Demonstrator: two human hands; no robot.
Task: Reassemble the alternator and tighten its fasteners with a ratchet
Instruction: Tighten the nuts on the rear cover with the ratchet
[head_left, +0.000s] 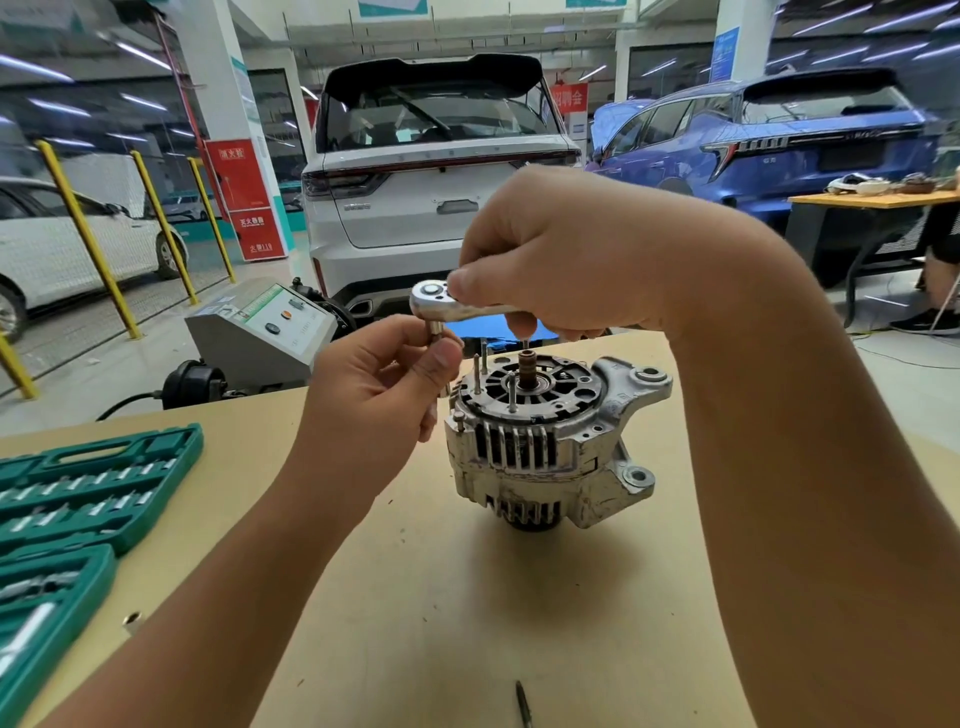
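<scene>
Studs (476, 374) on the alternator (550, 441) rise beneath both hands: right hand (566, 260) grips the ratchet (457, 304), left hand (384, 384) pinches its socket (435, 329); green tool case (78, 493) lies left.

Right hand (566, 254) holds ratchet (457, 305) above alternator (550, 441); left hand (379, 384) pinches its socket (435, 329)

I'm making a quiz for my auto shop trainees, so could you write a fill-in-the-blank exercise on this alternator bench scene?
1. The right hand grips the handle of a silver ____.
2. The left hand pinches a small metal ____ just below the ratchet head.
3. The alternator stands on the table with its studs pointing ____.
4. The open socket case at the table's left edge is coloured ____.

Missing words: ratchet; socket; up; green
</scene>
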